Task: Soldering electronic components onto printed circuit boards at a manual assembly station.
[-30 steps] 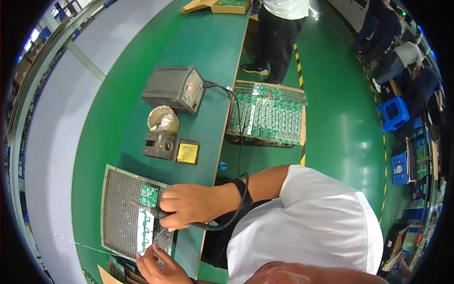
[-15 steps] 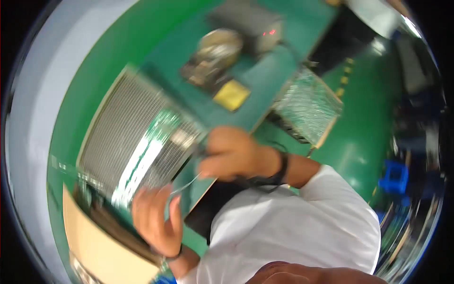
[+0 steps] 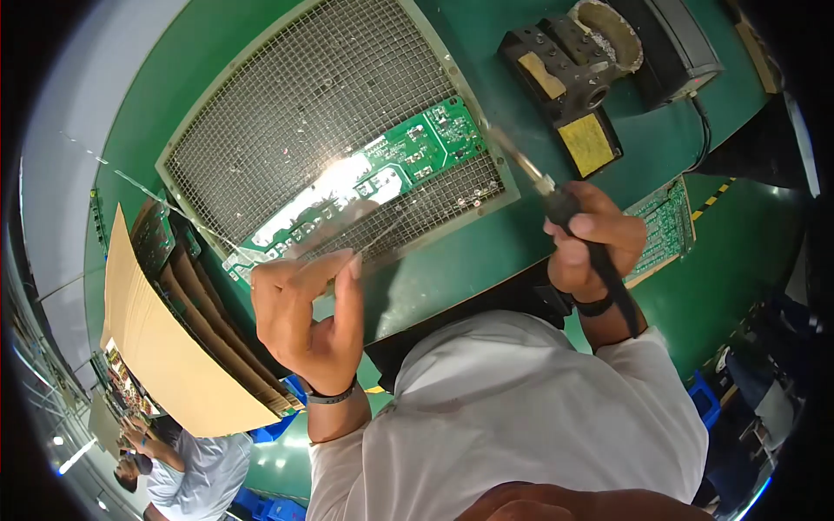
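Observation:
My right hand (image 3: 599,239) grips a soldering iron (image 3: 560,205) by its black handle. The iron's metal tip points up and left, over the table at the right edge of the wire-mesh panel (image 3: 304,87). On the mesh lies a long green circuit board (image 3: 426,143), with glare across its middle. My left hand (image 3: 313,308) is closed in a pinch below the board, and a thin solder wire (image 3: 379,237) sticks out past its fingertips. The iron's tip and the wire are apart.
Right of the mesh stands a dark soldering-iron holder (image 3: 565,74) with a yellow sponge (image 3: 588,144), beside a black box (image 3: 673,48). Cardboard dividers (image 3: 178,347) hold boards at left. More green boards (image 3: 665,226) lie at right. Another person (image 3: 195,473) works at lower left.
My hands have moved apart; the right one went right and now plainly holds the soldering iron. The view has turned and sharpened, with the mesh and board more central.

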`<state>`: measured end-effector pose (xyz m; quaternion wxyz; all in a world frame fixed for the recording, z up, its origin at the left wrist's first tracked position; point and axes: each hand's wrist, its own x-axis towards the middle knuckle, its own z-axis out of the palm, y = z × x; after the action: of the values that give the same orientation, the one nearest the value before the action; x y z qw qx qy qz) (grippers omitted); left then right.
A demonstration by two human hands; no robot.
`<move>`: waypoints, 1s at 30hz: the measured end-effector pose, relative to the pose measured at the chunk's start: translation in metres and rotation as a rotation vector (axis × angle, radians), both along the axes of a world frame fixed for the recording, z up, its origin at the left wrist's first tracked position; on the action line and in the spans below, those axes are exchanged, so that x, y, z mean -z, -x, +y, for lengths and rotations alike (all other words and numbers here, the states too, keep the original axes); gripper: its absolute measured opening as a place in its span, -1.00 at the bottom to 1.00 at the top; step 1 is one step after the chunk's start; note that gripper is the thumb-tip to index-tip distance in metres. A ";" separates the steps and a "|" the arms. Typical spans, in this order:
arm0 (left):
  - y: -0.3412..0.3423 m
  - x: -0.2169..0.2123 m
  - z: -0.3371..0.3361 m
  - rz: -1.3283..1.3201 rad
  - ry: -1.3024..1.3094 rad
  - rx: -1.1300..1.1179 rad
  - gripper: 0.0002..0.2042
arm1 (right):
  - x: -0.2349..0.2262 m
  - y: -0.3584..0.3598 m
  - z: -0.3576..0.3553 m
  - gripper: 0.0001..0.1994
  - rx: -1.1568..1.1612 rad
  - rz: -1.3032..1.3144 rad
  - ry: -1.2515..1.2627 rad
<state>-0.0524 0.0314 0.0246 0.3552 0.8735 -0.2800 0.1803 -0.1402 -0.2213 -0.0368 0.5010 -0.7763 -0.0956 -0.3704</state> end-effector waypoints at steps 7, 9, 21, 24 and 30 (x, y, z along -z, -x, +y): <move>-0.006 0.007 -0.021 -0.063 0.015 0.048 -0.83 | 0.008 0.001 -0.006 -0.66 -0.016 -0.040 -0.144; -0.007 0.006 -0.023 -0.075 0.010 0.054 -0.83 | 0.009 0.000 -0.006 -0.64 -0.031 -0.040 -0.132; -0.011 0.007 -0.024 -0.092 -0.092 0.093 -0.84 | 0.013 -0.001 -0.006 -0.61 0.018 0.006 -0.108; -0.011 0.006 -0.028 -0.094 -0.054 0.138 -0.82 | 0.011 0.000 -0.009 -0.61 -0.015 0.028 -0.111; -0.004 0.004 -0.031 0.037 -0.088 0.122 -0.86 | 0.012 0.001 -0.009 -0.62 -0.032 0.050 -0.116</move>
<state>-0.0483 0.0000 0.0208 0.3320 0.8728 -0.3335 0.1298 -0.1414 -0.2304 -0.0485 0.5534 -0.7532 -0.0739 -0.3477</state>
